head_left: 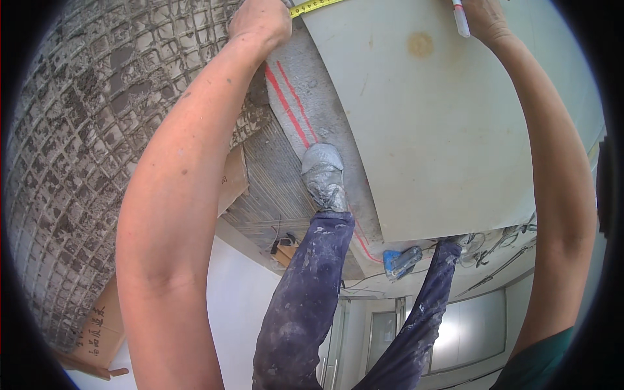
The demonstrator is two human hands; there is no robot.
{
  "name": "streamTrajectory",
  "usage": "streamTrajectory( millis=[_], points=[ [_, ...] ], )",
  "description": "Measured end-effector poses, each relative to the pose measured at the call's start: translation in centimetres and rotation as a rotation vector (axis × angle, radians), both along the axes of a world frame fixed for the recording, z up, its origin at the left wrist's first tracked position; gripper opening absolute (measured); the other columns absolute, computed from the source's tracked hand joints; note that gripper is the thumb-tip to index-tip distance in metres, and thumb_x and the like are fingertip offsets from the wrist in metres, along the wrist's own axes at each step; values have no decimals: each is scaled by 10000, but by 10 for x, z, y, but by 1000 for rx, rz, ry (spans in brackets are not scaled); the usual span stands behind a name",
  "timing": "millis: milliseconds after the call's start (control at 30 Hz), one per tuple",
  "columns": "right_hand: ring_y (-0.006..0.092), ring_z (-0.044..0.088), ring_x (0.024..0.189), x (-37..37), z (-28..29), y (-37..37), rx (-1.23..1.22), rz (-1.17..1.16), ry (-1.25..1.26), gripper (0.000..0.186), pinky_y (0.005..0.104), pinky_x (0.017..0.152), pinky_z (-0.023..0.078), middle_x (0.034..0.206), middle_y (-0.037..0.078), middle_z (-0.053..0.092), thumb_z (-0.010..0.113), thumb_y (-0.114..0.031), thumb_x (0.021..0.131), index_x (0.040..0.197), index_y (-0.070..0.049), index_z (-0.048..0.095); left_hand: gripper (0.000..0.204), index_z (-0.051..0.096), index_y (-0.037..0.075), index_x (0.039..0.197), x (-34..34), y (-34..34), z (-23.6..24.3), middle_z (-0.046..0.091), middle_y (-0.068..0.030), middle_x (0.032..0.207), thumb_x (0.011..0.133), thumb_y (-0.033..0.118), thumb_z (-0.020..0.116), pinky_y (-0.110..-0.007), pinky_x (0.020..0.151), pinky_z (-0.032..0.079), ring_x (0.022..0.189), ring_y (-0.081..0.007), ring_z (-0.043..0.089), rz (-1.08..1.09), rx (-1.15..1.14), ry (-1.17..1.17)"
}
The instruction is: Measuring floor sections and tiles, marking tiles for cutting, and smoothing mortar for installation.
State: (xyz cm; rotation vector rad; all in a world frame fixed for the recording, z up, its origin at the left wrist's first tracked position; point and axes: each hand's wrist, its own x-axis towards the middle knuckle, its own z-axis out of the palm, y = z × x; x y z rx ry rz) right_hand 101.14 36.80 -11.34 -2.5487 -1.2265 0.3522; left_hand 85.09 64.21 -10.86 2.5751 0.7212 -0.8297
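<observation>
At the top of the head view my left hand [260, 19] is closed on a yellow tape measure [312, 6], whose blade runs rightward over the edge of a large pale board [429, 117] with a brownish stain. My right hand [481, 18] is closed around a white and red marker pen [461, 18] above that board; its fingertips are partly cut off by the frame's top. Alongside the board's left edge lies a strip of grey concrete [299, 71] with red lines drawn on it.
Mortar-caked mesh [91, 123] covers the left. Cardboard pieces [97, 325] lie low left. My shoe [323, 175] rests on the floor between concrete and a striated grey surface [253, 201]. A blue-handled tool [396, 263] and cables lie below the board, near a glazed door [455, 331].
</observation>
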Motion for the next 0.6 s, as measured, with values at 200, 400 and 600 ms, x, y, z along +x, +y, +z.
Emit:
streamTrajectory(
  millis=[200,400,600],
  points=[
    [260,607,814,-1,10,1,-43,-51,-35,87,376,749,461,864,112,627,658,-166,839,879,-104,704,240,709,38,1041,-9,12,-22,701,-190,963,933,205,575,-430,782,554,810,-325,692,-160,-10,-130],
    [263,620,850,-3,9,2,369,17,212,94,375,784,475,885,115,634,664,-147,825,896,-107,711,274,706,45,1118,-8,21,-36,711,-99,896,898,206,680,-317,677,555,698,-165,665,251,-193,-53],
    [266,634,907,9,3,-20,13,-3,-126,143,371,805,482,932,121,651,648,-142,834,952,-81,702,267,718,57,1113,-3,14,-38,712,-79,885,886,195,693,-296,662,540,704,-135,653,249,-185,-54]
  ],
)
